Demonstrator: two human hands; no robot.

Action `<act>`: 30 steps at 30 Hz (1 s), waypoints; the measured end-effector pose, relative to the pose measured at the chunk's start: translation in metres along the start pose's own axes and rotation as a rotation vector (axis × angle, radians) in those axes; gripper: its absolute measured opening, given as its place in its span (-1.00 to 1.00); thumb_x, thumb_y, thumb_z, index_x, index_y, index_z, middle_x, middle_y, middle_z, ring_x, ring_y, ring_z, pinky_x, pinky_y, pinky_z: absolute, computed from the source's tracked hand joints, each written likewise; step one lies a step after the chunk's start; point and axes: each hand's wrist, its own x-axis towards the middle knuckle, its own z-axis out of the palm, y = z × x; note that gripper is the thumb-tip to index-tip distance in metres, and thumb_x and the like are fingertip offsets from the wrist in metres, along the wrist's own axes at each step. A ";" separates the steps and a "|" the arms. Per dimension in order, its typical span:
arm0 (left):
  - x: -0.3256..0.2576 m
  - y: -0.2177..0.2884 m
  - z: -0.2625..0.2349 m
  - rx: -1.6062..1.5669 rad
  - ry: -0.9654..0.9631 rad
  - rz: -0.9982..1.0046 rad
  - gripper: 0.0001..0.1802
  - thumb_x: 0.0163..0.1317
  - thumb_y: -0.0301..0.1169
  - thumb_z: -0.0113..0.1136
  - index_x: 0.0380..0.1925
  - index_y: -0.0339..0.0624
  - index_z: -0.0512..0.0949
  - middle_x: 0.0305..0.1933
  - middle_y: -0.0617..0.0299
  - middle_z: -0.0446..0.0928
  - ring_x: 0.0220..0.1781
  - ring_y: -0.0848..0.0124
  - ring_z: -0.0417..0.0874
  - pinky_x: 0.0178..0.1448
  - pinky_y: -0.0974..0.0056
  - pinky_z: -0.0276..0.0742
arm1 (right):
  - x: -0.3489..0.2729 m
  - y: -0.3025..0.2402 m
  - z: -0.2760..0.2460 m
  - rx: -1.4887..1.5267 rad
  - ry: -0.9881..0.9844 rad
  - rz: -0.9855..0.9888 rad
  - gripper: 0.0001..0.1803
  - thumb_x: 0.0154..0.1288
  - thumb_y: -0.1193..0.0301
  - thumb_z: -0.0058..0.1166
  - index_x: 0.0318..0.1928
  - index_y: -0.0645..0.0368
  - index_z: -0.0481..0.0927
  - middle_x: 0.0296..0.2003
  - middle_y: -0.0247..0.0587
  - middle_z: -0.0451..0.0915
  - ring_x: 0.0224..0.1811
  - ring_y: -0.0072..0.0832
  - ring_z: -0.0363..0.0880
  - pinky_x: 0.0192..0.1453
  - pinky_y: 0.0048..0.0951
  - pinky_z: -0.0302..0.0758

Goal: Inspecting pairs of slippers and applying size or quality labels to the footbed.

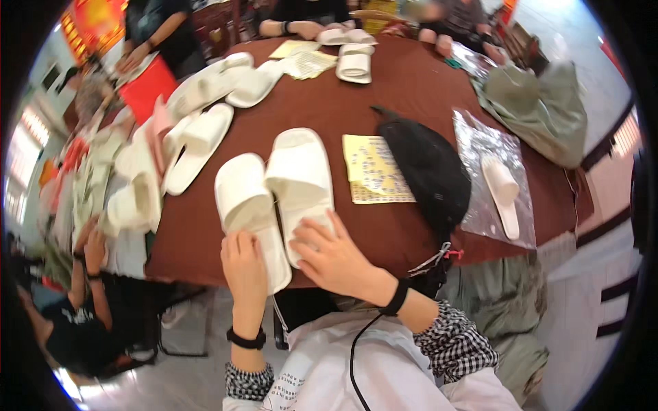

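A pair of white open-toed slippers lies side by side in front of me, toes pointing away. My left hand point(245, 266) is closed at the outer edge of the left slipper point(241, 188), its fingers curled over the sole behind the strap. On the right slipper point(299, 175), near the heel, my right hand point(336, 260) rests with its fingers apart. A thin thread shows between the two slippers. The left slipper's heel reaches past the table's near edge. Both my wrists wear black bands.
On the brown-covered table point(308, 103) more white slippers point(202, 147) are heaped at the left. Yellow paper point(375, 168), a black cap-like bag point(428, 168) and a slipper on clear plastic point(502, 192) lie to the right. People sit around the far and left sides.
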 end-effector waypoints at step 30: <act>0.002 0.045 0.004 -0.558 -0.130 -0.044 -0.77 0.36 -0.65 0.16 -0.02 -0.32 0.45 -0.24 0.10 0.57 -0.23 0.30 0.61 -0.07 0.24 0.54 | 0.025 0.009 0.003 0.173 0.162 0.083 -0.81 0.22 0.51 0.15 -0.15 0.21 0.50 -0.15 -0.14 0.55 -0.15 -0.17 0.69 -0.16 -0.23 0.67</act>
